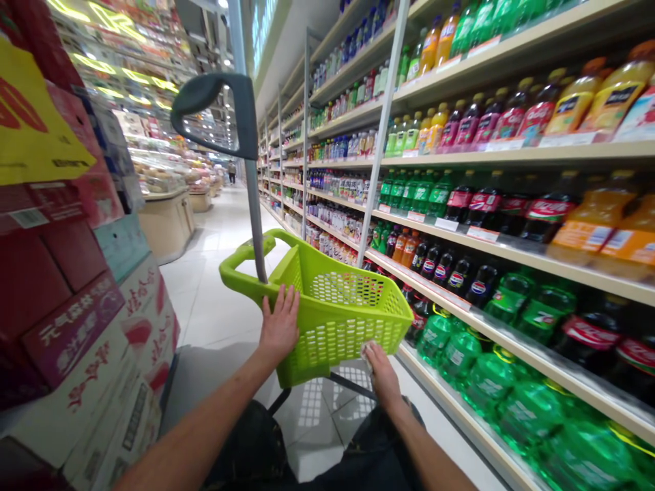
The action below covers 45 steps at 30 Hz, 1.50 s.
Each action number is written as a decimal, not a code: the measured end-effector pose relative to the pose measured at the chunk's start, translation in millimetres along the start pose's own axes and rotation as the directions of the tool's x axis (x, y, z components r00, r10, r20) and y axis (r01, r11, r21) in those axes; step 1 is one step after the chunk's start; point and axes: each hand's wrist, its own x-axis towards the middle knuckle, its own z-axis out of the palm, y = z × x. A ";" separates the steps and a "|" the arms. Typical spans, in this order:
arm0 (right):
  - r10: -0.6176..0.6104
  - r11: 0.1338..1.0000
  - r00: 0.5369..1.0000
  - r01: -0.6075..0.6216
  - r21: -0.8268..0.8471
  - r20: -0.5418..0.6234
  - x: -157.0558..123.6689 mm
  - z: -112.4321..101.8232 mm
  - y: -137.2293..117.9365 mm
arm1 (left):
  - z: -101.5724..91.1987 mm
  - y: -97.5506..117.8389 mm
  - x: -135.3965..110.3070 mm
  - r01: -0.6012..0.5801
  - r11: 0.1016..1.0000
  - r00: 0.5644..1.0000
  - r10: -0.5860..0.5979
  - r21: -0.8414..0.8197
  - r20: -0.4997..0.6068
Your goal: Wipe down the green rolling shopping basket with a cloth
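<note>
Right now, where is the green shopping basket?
In the head view, the green shopping basket sits at the centre, between the person's left hand and right hand, with drinks shelves to its right.

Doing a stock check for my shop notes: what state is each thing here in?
left hand: fingers spread over the basket's rim
right hand: on the basket's near edge
white scrap: pressed under the right hand
lime-green plastic shopping basket: tilted, held up
grey pull handle: raised, leaning
Pepsi bottles: full, capped, shelved in a row
</note>
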 end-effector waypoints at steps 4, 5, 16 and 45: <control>-0.023 0.999 0.990 0.027 0.025 -0.141 57.2 -20.9 -22.7 | 0.0 1.6 -0.1 0.016 1.000 1.000 -0.015 -0.001 0.005; -0.039 0.998 0.987 0.045 0.033 -0.153 68.3 -22.6 -26.1 | -0.2 2.1 -0.3 0.020 1.000 1.000 -0.020 0.001 0.007; -0.174 0.982 0.985 0.174 0.074 0.000 39.0 -2.1 -47.1 | -0.8 0.2 -2.9 0.000 1.000 1.000 0.000 -0.003 0.008; -0.438 0.874 0.884 0.461 0.153 -0.163 120.4 29.0 -157.2 | -26.2 -107.9 0.8 0.147 0.984 0.954 -0.167 -0.097 -0.247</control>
